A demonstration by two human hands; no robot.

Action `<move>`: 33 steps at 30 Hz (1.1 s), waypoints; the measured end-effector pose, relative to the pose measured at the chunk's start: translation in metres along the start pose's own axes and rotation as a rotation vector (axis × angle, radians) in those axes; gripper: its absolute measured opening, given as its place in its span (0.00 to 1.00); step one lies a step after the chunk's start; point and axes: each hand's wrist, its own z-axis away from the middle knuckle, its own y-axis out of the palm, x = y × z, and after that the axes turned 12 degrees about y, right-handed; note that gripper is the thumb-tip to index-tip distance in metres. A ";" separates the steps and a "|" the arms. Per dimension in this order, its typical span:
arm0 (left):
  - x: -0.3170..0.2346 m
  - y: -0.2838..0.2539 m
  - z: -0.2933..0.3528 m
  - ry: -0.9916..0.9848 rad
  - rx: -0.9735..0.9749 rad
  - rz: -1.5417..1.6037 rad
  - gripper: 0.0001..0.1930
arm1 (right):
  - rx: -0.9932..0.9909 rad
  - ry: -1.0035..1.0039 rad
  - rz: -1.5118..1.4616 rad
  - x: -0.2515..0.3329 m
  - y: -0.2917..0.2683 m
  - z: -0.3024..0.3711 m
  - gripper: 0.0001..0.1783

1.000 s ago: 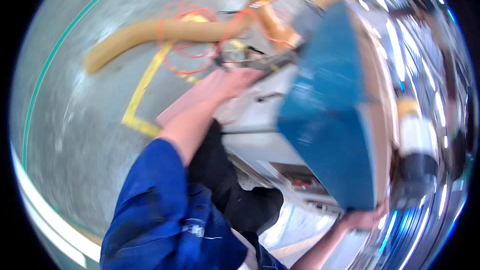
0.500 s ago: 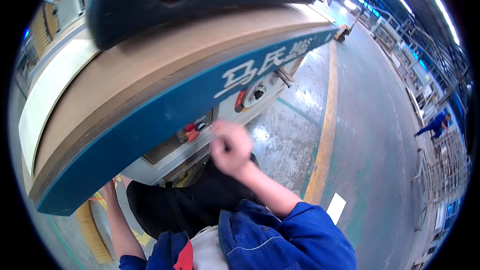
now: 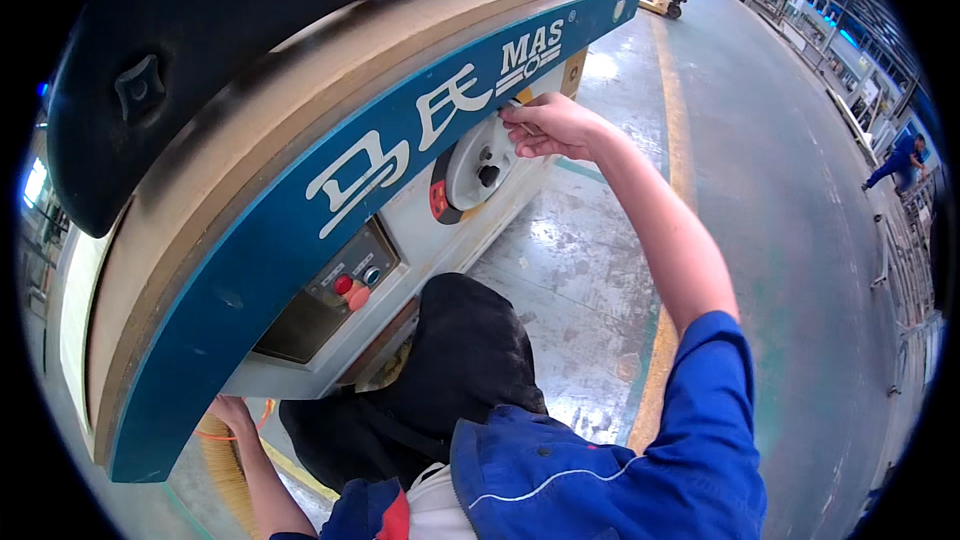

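My right hand (image 3: 550, 125) is at the upper right of a grey handwheel (image 3: 468, 178) on the front of a large machine. Its fingers are curled together around the wheel's crank handle, which they mostly cover. The wheel has a black knob at its middle. Below the blue front rail (image 3: 270, 240) of the machine table, my left hand (image 3: 232, 410) reaches under the rail's near end. Its fingers are hidden there. Between the hands, a control panel (image 3: 322, 302) carries a red button and a larger red mushroom-shaped one.
Boards (image 3: 255, 105) lie on the table top beneath a long black machine part (image 3: 215, 45). An orange cord (image 3: 265, 415) hangs by my left arm. A yellow line (image 3: 655, 380) runs along the floor. Further off are a pallet truck (image 3: 662, 0) and a person in blue (image 3: 897, 160).
My right hand has moved from near the red buttons, up and right to the handwheel. The view has shifted. My left hand stays under the rail's near end.
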 end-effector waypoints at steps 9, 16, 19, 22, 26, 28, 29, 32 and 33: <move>-0.032 -0.021 -0.013 -0.223 -0.010 0.206 0.28 | 0.227 0.200 -0.427 0.003 0.007 -0.034 0.14; -0.040 -0.032 -0.016 0.066 0.048 -0.086 0.22 | 0.238 0.165 -0.339 -0.019 0.004 0.015 0.14; -0.025 -0.034 -0.005 -0.050 -0.037 -0.013 0.22 | 0.272 0.117 -0.044 -0.040 -0.017 0.075 0.13; -0.006 -0.020 0.002 -0.227 -0.246 0.439 0.23 | -0.058 -0.126 0.029 -0.068 -0.051 0.082 0.13; 0.019 -0.023 0.010 -0.007 -0.147 0.151 0.21 | -0.347 -0.452 0.001 -0.074 -0.057 0.044 0.15; 0.042 -0.015 -0.007 -0.078 -0.036 0.130 0.18 | -0.482 -0.600 0.056 -0.082 -0.054 0.003 0.16; 0.033 -0.012 -0.010 -0.192 -0.051 0.277 0.19 | -0.517 -0.614 0.032 -0.080 -0.041 -0.003 0.18; 0.039 -0.026 -0.015 -0.321 -0.026 0.371 0.20 | -0.535 -0.547 0.061 -0.078 -0.018 -0.041 0.23; 0.031 -0.029 -0.011 -0.363 -0.007 0.382 0.20 | -0.509 -0.517 0.087 -0.077 -0.011 -0.043 0.22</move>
